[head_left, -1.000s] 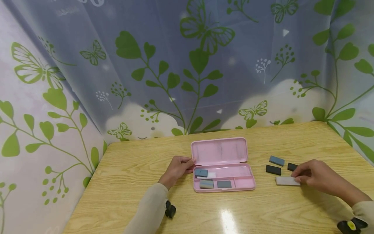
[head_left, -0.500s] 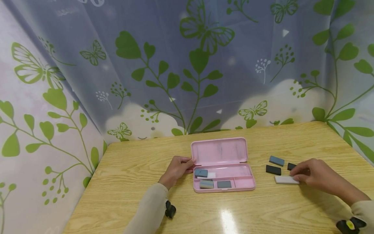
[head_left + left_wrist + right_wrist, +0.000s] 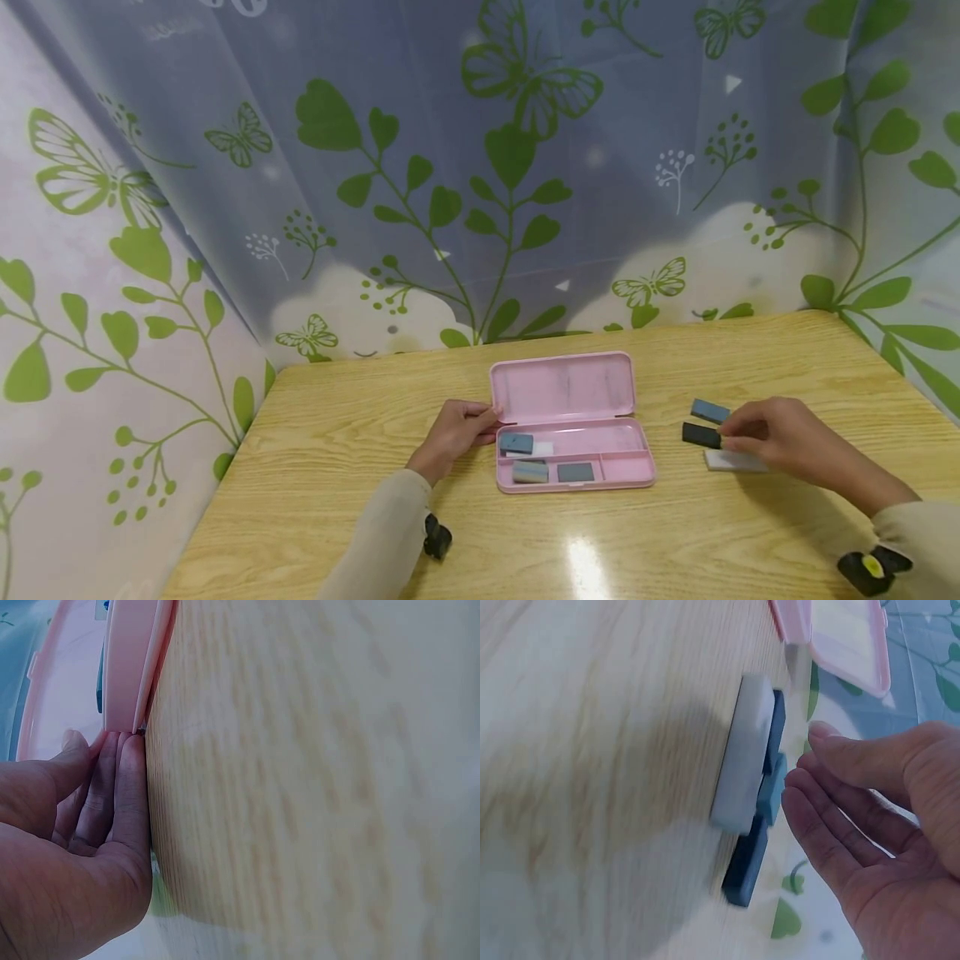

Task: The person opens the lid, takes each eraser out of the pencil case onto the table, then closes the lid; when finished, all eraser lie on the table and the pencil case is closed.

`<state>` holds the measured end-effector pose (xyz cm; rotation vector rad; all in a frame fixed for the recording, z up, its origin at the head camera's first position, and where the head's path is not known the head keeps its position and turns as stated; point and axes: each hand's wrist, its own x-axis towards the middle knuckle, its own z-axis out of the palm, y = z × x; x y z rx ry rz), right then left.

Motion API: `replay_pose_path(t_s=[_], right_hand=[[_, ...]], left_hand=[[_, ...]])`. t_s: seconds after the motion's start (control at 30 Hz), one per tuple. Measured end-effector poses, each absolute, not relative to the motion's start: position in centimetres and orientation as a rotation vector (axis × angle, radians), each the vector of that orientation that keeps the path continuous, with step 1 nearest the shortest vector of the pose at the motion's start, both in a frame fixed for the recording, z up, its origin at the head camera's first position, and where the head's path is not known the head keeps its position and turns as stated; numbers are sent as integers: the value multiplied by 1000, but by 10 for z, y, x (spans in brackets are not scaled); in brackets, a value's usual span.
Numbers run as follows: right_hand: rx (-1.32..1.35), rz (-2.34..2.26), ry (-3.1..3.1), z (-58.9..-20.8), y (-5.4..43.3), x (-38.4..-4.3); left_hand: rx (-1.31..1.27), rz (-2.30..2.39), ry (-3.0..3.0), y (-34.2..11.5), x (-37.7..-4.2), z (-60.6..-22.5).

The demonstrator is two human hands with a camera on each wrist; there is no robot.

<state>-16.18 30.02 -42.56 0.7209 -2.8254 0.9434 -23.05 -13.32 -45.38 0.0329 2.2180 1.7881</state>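
The left hand (image 3: 456,433), fingers straight, touches the left edge of the pink case (image 3: 562,387), low middle. The right hand (image 3: 780,437), loose, holding nothing, nears the black block (image 3: 701,435), lower right (wood table (image 3: 669,446) between).

White glare on the near tabletop (image 3: 337,433); soft shadow below the right hand (image 3: 791,442); wrist views dimmer, slightly blurred.

A person's forearms (image 3: 873,485), in cream fabric sleeves (image 3: 382,529), reach forward: the bare left hand (image 3: 453,435) with fingers (image 3: 132,799) nearly straight, the bare right hand (image 3: 787,442) with fingers loosely bent, its farther fingertips hard to make out from above.
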Motion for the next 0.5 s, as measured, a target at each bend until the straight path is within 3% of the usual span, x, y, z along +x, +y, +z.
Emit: replay_pose_path(t_s=[0.5], right_hand=[[880, 1068, -2862, -415, 237, -173]], left_hand=[[31, 1794, 2217, -133, -231, -455]])
